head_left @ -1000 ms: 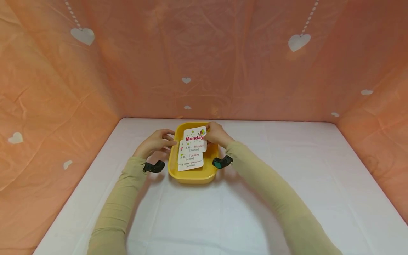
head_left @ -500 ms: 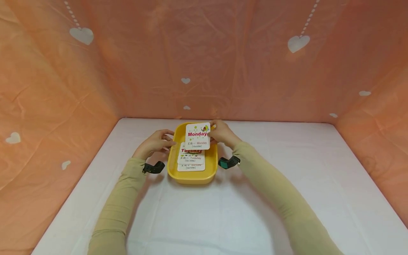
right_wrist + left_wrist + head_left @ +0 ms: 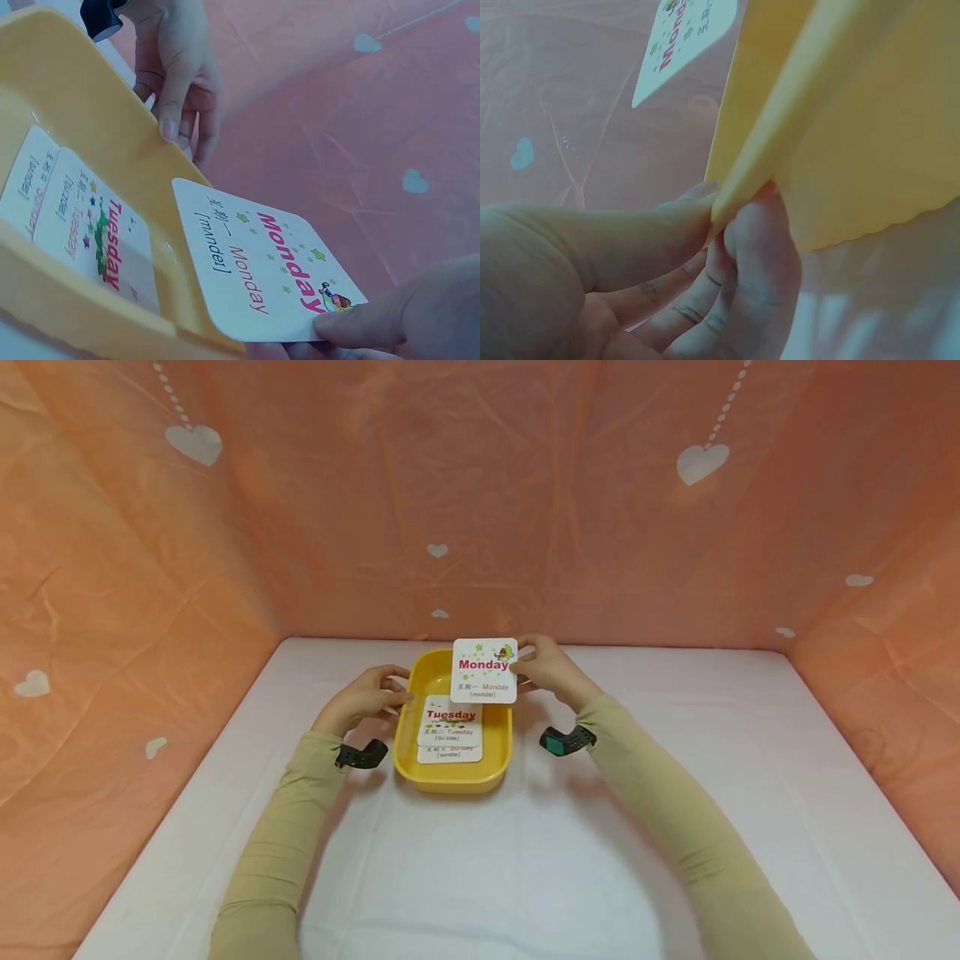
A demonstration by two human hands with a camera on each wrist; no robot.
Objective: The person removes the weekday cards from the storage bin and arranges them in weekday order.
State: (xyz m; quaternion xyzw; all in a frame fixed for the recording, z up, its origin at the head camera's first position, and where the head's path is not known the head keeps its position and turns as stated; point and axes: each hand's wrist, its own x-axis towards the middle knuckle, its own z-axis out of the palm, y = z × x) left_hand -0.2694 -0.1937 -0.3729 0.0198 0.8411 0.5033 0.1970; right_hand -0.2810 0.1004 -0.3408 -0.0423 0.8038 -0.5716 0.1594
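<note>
My right hand [image 3: 555, 670] pinches a white flashcard [image 3: 483, 671] printed "Monday" by its right side, thumb on the printed face. The card is raised over the upper right rim of a yellow plastic tray [image 3: 498, 764]. On the tray's left rim, my left hand [image 3: 367, 700] pinches the edge between thumb and fingers, as the left wrist view shows closely. Inside the tray lies a "Tuesday" flashcard [image 3: 97, 232], partly covering a "Sunday" flashcard [image 3: 28, 176]. In the right wrist view the thumb [image 3: 367, 324] overlaps the corner of the Monday card near its small cartoon.
The tray stands on a white-covered table [image 3: 465, 877]. Behind and at both sides rises an orange-pink cloth [image 3: 525, 527] with white hearts. Each wrist wears a black band, the right one [image 3: 567, 742] beside the tray.
My right hand has lifted the Monday card up and to the right, off the other cards, uncovering the Tuesday card. The left hand has stayed at the tray's rim.
</note>
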